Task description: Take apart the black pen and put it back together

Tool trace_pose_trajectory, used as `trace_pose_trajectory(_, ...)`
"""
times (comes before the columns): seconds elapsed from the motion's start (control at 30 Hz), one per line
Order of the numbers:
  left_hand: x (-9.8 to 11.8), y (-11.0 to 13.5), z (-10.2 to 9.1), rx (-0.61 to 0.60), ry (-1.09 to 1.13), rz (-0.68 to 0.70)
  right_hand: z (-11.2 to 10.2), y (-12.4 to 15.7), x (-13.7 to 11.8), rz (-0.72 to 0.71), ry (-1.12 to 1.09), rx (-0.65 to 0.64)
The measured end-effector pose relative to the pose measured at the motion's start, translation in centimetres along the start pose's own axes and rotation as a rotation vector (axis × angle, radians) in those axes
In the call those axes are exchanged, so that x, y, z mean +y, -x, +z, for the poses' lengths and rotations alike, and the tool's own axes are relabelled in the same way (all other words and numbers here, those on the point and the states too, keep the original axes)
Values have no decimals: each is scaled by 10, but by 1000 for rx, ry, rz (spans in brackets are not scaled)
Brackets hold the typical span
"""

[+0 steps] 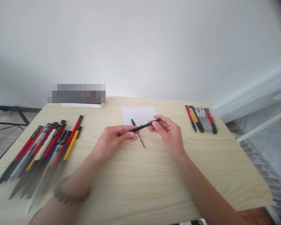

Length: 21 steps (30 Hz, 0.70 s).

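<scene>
Held level above the table, a black pen (145, 125) spans the gap between my two hands. My left hand (115, 137) pinches its left end between thumb and fingers. At the other end, my right hand (167, 132) grips it the same way. Beneath it lies a thin black stick (141, 141), thicker at its far end, like a pen refill with a tip piece. That stick rests partly on a sheet of white paper (128, 114) with faint scribbles, which my right fingers partly cover.
Many pens (46, 140) in red, yellow, white, blue and clear lie piled at the left. A neater row of pens (201, 118) lies at the right. A blurred-out device (81, 105) with a white cable stands at the back left, before the wall (140, 47).
</scene>
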<state>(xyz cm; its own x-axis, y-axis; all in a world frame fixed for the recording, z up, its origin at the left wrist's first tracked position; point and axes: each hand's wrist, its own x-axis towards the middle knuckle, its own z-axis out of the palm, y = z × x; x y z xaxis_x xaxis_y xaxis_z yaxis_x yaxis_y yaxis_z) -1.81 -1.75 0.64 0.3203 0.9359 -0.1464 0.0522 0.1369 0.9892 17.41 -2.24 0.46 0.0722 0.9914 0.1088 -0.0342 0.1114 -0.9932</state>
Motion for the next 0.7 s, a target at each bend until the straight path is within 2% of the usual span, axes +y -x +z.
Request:
trace_pose_trajectory(0.23,1,-2,0,41,-18,23,1,1,-3,-25,3,-5)
trace_pose_trajectory(0.7,2,-2,0,22,14,42,1,1,-1,-45,56,-14)
